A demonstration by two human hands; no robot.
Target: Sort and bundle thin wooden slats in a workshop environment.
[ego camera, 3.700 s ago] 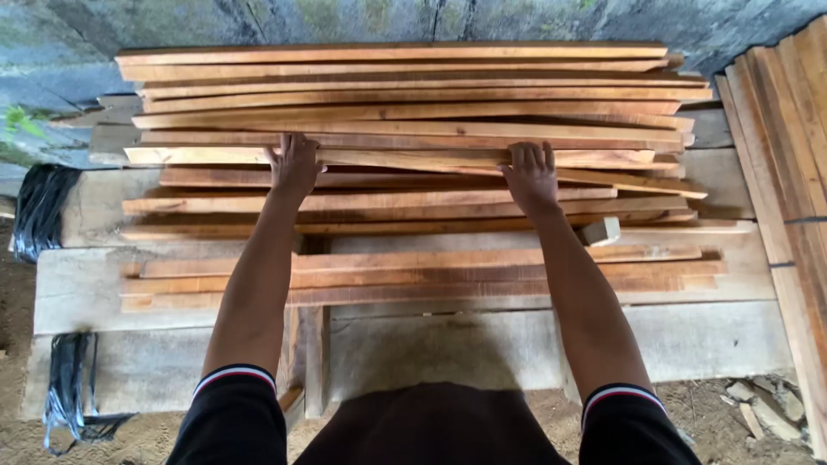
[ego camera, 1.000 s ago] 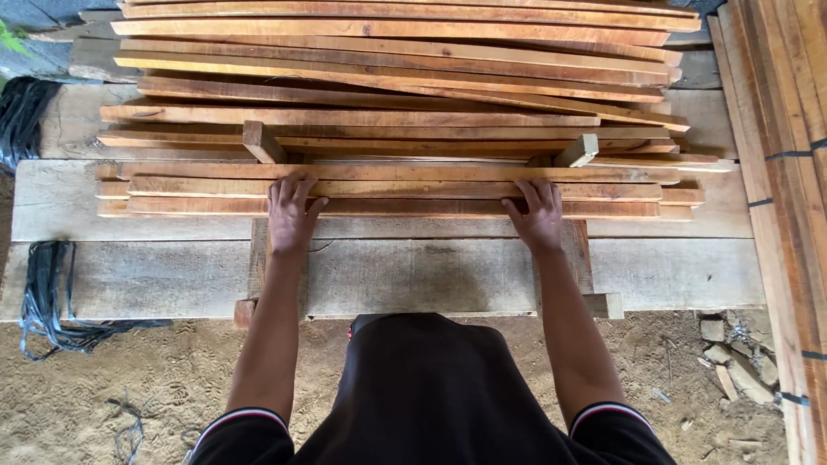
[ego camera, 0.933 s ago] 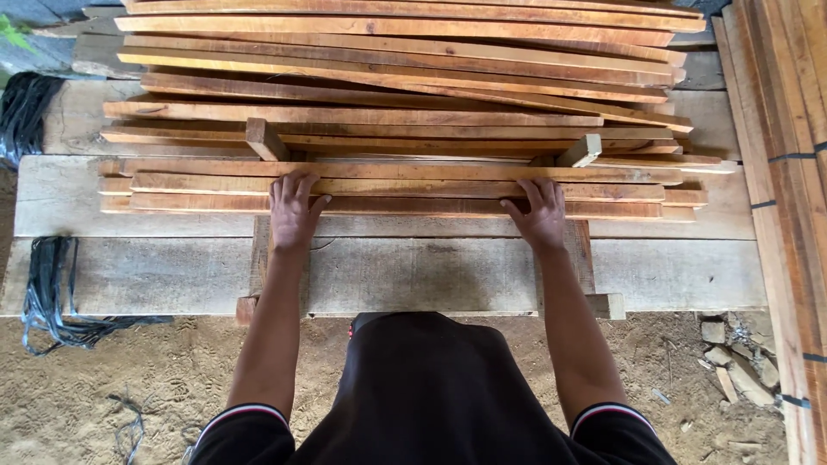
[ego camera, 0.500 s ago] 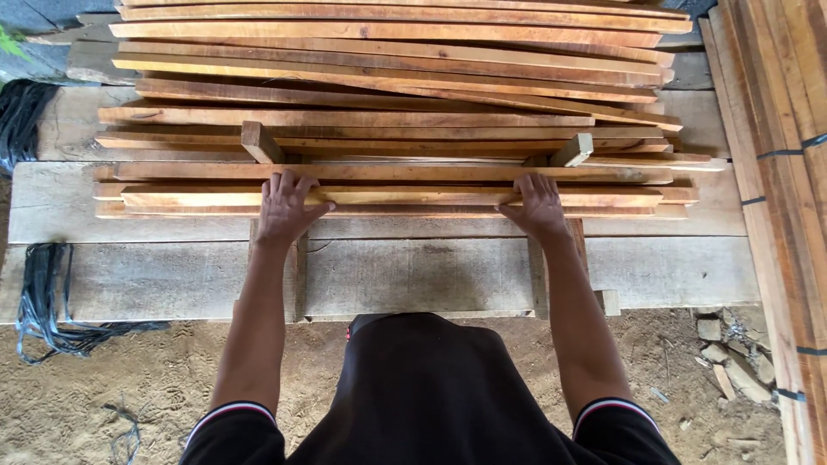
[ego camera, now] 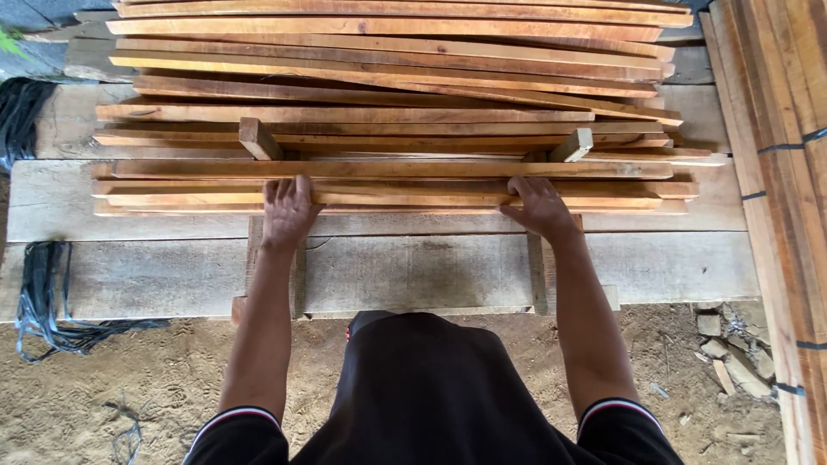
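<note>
While both arms reach forward at mid-frame, the left hand (ego camera: 287, 211) and right hand (ego camera: 538, 207) lie palm-down on the nearest slat (ego camera: 405, 199). Fingers curl over its far edge, clamping nothing. Its long axis runs left to right, both hands equally near.

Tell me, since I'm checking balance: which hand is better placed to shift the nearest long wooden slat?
Neither clearly. Left hand and right hand both lie flat on the nearest long reddish-brown wooden slat, about equally far from its ends.

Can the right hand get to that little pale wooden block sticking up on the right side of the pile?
Probably yes. The right hand rests on the long reddish slats, and the small pale wooden block sits just beyond it with nothing between.
</note>
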